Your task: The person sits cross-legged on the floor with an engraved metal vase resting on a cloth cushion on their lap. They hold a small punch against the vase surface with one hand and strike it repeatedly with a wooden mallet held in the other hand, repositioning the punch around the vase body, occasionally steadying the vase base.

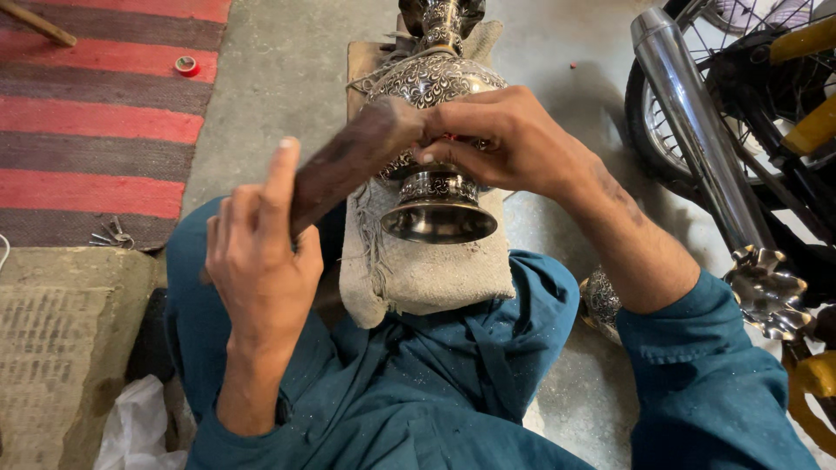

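An engraved silver metal vase (pixel 433 83) lies on its side on a folded sackcloth pad (pixel 435 270) across my lap, its flared foot (pixel 438 219) toward me. My left hand (pixel 261 252) grips the handle of a dark wooden mallet (pixel 348 157), whose head touches the vase body. My right hand (pixel 501 139) rests on the vase, fingers pinched on a small tool with a bit of red showing; most of it is hidden.
A motorcycle with a chrome exhaust pipe (pixel 697 130) stands at the right. A red and brown striped rug (pixel 96 113) lies at the left with a small red ring (pixel 185 64) and keys (pixel 111 233). Another silver piece (pixel 601 300) sits by my right elbow.
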`<state>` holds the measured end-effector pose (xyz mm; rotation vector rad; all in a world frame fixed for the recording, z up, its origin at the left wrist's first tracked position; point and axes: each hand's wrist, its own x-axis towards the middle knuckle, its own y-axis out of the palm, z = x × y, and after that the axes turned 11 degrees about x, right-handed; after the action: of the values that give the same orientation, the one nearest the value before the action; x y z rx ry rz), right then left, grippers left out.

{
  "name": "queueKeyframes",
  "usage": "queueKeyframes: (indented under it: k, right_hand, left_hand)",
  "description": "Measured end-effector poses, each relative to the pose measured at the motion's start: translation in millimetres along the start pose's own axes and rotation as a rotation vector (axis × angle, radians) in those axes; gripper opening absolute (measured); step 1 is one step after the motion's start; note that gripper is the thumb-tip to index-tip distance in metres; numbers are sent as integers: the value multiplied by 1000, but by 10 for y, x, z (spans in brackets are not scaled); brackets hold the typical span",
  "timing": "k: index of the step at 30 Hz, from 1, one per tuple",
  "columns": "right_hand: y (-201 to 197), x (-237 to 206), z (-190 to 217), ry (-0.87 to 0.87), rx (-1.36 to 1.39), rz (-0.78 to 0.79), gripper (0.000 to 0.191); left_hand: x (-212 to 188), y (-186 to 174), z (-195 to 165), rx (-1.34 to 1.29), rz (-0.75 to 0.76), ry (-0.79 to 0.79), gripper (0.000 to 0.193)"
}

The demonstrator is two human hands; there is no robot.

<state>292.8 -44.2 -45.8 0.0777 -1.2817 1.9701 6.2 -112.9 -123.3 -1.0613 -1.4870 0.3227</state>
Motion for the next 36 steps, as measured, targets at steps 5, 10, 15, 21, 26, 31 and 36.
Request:
queueKeyframes:
  k: [5,10,15,21,26,31,36]
  right_hand:
    - [3,4,-11,-5,-5,-9,22]
    - [-3,6,-27,38,-33,27,20]
    - [-14,5,-47,6,17,20,27]
    - [-26,29,-46,-11,40,19,28]
    - [-47,31,-8,31,72,40,27]
    - [-57,57,-22,3,79,54,28]
    - [-45,49,-36,64,35,78,25]
  left_hand:
    - [2,14,43,165,-60,35,81]
    - [5,-18,45,211,-27,16,82]
    - [-5,32,67,-159,-128,-23,81]
    - [-33,122,128,-22,-152,-19,75]
    - [-37,142,150,144,-112,-56,72]
    - [5,127,124,201,-70,-21,73]
    - [48,121,65,-187,-173,-74,77]
